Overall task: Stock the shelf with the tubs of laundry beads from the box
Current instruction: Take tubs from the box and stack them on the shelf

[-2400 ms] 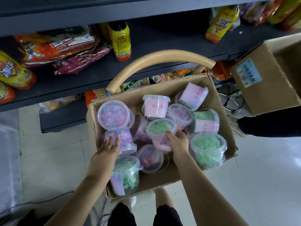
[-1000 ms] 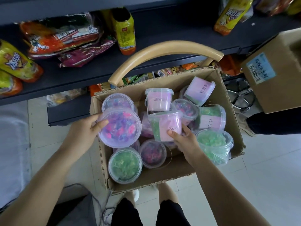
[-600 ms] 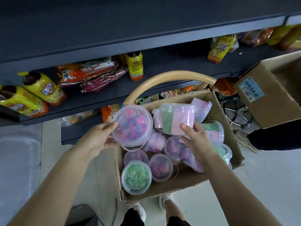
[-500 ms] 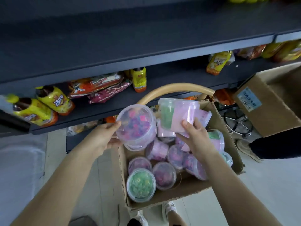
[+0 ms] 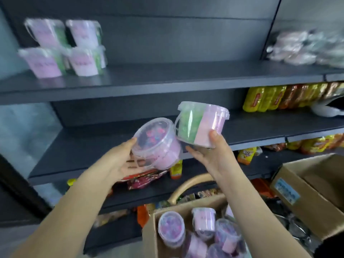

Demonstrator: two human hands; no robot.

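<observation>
My left hand (image 5: 119, 161) holds a clear tub of pink and blue beads (image 5: 156, 142), tilted with its lid facing me. My right hand (image 5: 214, 153) grips a tub of green beads with a pink label (image 5: 201, 123) from below, thumb on its side. Both tubs are lifted in front of the middle dark shelf (image 5: 93, 146). Several stocked tubs (image 5: 63, 49) stand stacked in two layers on the upper shelf (image 5: 167, 79) at far left. The cardboard box (image 5: 149, 235) with several more tubs (image 5: 171, 229) sits at the bottom.
Yellow and orange snack packs (image 5: 279, 97) lie at the right of the middle shelf, white wrapped packs (image 5: 305, 47) on the upper right. A second cardboard box (image 5: 307, 192) stands at right. Snack bags (image 5: 147, 177) lie on the lower shelf behind a curved wooden chair back (image 5: 189, 183).
Both hands lifted a tub each out of the box and raised them to the middle shelf's height. The view tilted up, so the upper shelf with stocked tubs now shows.
</observation>
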